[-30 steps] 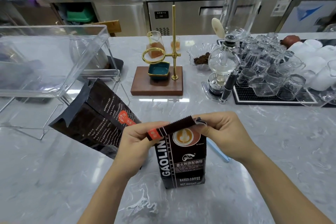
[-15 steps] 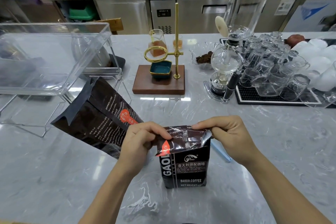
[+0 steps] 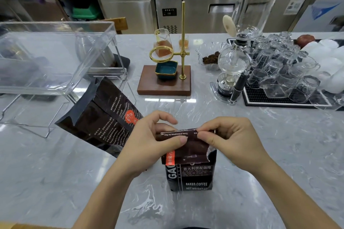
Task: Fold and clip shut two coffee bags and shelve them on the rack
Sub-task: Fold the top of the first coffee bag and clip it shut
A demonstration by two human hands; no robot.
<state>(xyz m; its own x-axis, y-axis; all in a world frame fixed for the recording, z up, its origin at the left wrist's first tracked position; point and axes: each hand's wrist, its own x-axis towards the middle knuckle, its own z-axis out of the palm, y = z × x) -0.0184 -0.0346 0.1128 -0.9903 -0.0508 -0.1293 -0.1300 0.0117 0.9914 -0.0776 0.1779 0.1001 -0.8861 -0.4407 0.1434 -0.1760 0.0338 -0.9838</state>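
Both sets of fingers are pinching the folded-over top of the upright coffee bag (image 3: pixel 190 171): the left hand (image 3: pixel 149 139) grips the flap at its left end, thumb pressed flat on the front of the fold, and the right hand (image 3: pixel 229 139) nips the same edge just right of the middle, its fingers curled down onto it. The flap hangs forward over the bag's front, dark brown with an orange strip at its left corner and a line of upside-down print along the top edge. The bag stands on the grey marbled desk (image 3: pixel 55 182), close in front of the person. Just to its left, behind the left wrist, the second coffee bag (image 3: pixel 100 113) lies tilted on its side, its open top pointing toward the clear plastic rack (image 3: pixel 55 57) on wire legs at the left of the desk. Further back stand a brass pour-over stand on a wooden base (image 3: pixel 164 83), a glass siphon brewer (image 3: pixel 232 65), and a black mat crowded with upturned glasses (image 3: pixel 284 72)
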